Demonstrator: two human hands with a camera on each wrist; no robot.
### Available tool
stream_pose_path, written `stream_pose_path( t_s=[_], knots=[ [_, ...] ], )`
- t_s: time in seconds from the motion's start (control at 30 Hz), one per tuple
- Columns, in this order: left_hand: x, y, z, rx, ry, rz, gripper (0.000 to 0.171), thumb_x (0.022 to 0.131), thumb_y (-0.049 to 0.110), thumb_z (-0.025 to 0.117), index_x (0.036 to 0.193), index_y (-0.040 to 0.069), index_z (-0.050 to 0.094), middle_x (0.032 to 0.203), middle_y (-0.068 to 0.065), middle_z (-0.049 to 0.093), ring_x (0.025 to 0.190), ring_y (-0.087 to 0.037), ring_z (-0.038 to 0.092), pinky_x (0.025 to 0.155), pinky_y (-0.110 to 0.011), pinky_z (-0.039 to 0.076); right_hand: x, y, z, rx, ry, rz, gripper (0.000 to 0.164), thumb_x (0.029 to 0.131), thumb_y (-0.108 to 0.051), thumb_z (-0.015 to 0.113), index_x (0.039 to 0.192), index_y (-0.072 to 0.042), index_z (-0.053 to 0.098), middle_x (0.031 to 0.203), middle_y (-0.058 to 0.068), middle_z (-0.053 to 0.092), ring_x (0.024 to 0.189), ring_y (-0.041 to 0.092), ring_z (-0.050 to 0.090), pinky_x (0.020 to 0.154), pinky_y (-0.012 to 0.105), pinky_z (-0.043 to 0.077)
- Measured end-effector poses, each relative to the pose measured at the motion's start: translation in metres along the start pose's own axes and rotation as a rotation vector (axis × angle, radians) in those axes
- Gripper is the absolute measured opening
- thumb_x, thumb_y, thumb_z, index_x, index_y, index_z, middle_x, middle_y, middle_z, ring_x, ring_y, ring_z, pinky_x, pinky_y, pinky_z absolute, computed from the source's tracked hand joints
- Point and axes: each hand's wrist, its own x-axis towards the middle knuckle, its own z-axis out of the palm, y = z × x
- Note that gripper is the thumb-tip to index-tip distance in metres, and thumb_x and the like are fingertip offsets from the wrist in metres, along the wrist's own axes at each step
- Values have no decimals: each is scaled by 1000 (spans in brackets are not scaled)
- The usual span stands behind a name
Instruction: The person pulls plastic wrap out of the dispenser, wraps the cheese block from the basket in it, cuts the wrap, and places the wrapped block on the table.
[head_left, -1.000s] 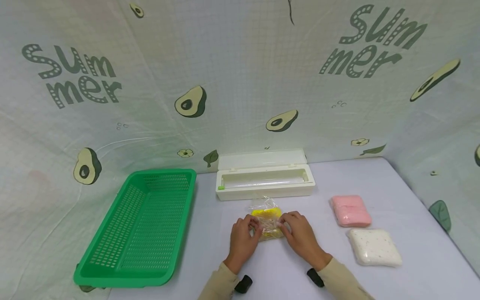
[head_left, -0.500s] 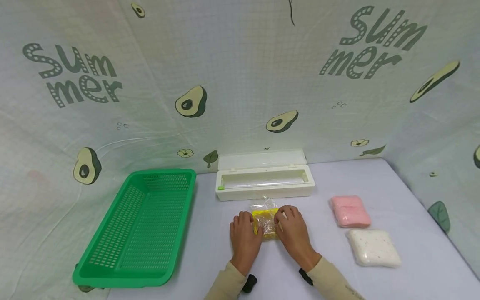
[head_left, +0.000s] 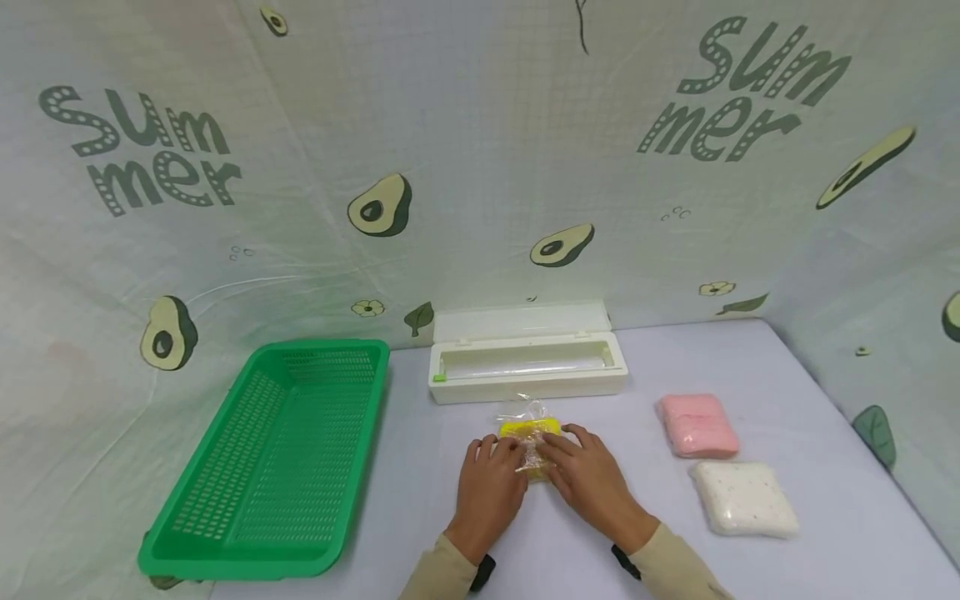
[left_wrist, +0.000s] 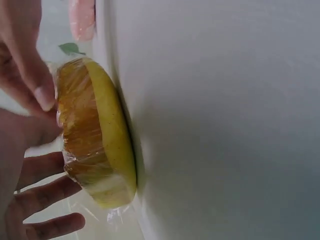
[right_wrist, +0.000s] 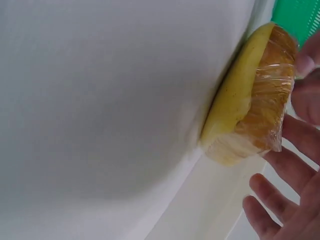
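Note:
A yellow block with an amber-brown top (head_left: 534, 427), its kind unclear, lies on the table in clear cling film (head_left: 522, 408). Loose film sticks out past its far edge. My left hand (head_left: 489, 492) is at the block's left side, its thumb and fingertips on the film. From the right, my right hand (head_left: 588, 479) reaches over the top, its fingertips pinching film near the middle. In the left wrist view the film is drawn tight and creased over the amber top (left_wrist: 80, 120). The right wrist view shows the yellow side (right_wrist: 235, 95) resting on the table, with several fingers beyond it.
Behind the block stands a long white cling film dispenser (head_left: 528, 388), lid up, with a roll inside. A green perforated basket (head_left: 348, 500) is at left. On the right lie a pink wrapped block (head_left: 699, 425) and a white speckled wrapped block (head_left: 745, 498).
My hands have shifted slightly over the block, and the right fingers have spread inward across its top. The film is folded closer to the block. Surrounding objects have stayed put.

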Motion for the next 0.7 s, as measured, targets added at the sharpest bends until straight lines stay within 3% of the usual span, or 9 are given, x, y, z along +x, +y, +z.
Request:
stream_pose_path(
  t_s=[0.1,0.2,0.43,0.7],
  knots=[
    [-1,-2,0,-13,-58,2,46,82,44,91,122,24,79,122,7,73,116,-20,61,102,-42,49,-2,0,-4,-24,-80,2,56,73,-21,98,126,-15,78,131,4,73,124,37,62,99,53,54],
    [1,-1,2,11,-87,2,46,81,43,92,122,26,79,121,9,72,116,-19,60,101,-40,48,-1,0,-4,-68,-97,-3,62,68,-14,100,126,-15,78,130,2,74,124,37,62,100,52,54],
    [0,-4,4,-36,-107,28,35,85,35,89,118,27,80,117,10,72,108,-16,59,98,-38,46,4,-3,-5,-74,-127,-2,48,69,-5,97,113,-14,82,116,-1,77,119,31,63,97,47,55],
    [-19,-3,-15,-148,-266,53,32,88,35,87,119,28,79,118,9,72,108,-17,57,102,-46,47,-10,-8,-22,46,-229,-85,39,71,-8,96,107,-12,82,111,-3,73,121,29,60,98,48,54]
  ],
)
